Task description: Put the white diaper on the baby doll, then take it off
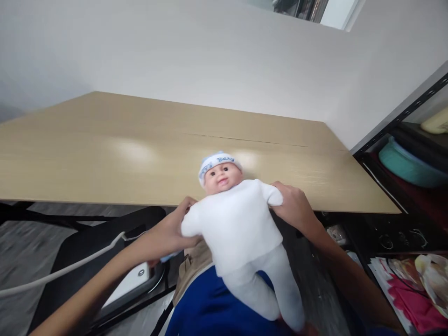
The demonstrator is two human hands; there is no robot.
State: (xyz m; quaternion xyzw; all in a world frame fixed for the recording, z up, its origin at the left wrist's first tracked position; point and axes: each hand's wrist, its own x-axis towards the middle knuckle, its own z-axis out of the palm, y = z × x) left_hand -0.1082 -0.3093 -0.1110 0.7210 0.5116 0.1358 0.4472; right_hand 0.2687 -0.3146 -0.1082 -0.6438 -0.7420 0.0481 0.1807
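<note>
Baby doll (241, 224) held by both arms at the lower center of the frame.
The left hand (175, 226), left of center, pinches one stuffed white arm between thumb and fingers; the right hand (294, 205), right of center, grips the other. The doll's head, in a blue-and-white lettered cap (217, 161), tilts against the backdrop of a wood-finish tabletop (140, 121) across mid-frame; its legs hang at bottom center over blue clothing (206, 303).

The doll's body (241, 224) is matt cloth, the smooth tabletop (164, 130) glossy.
</note>
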